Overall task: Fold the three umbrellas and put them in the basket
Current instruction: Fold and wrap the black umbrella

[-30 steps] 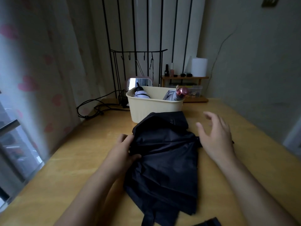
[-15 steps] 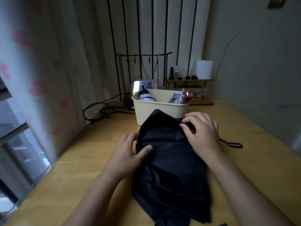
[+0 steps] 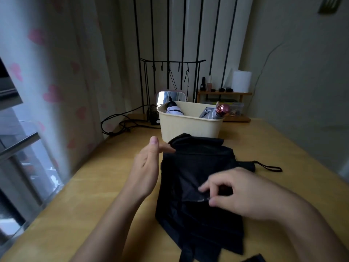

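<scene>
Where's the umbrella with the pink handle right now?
Head view: the pink-handled umbrella leans in the right end of the cream basket, just beyond the black umbrella.

Loose umbrella (image 3: 188,167) lies flat mid-tabletop (image 3: 94,205), its strap (image 3: 270,167) trailing out right. Directly behind it, just touching its far edge, stands the basket (image 3: 188,129). Inside: one folded umbrella (image 3: 173,109) at the left end, another folded umbrella (image 3: 215,113) at the right end. Mirror (image 3: 166,96) sits behind the basket, cables (image 3: 120,123) to its left, a small shelf (image 3: 224,93) behind and right with a paper roll (image 3: 241,81) on top. Left grip (image 3: 147,165) is at the loose umbrella's far-left corner; right grip (image 3: 239,193) is on its near-right part, pinching cloth.
</scene>
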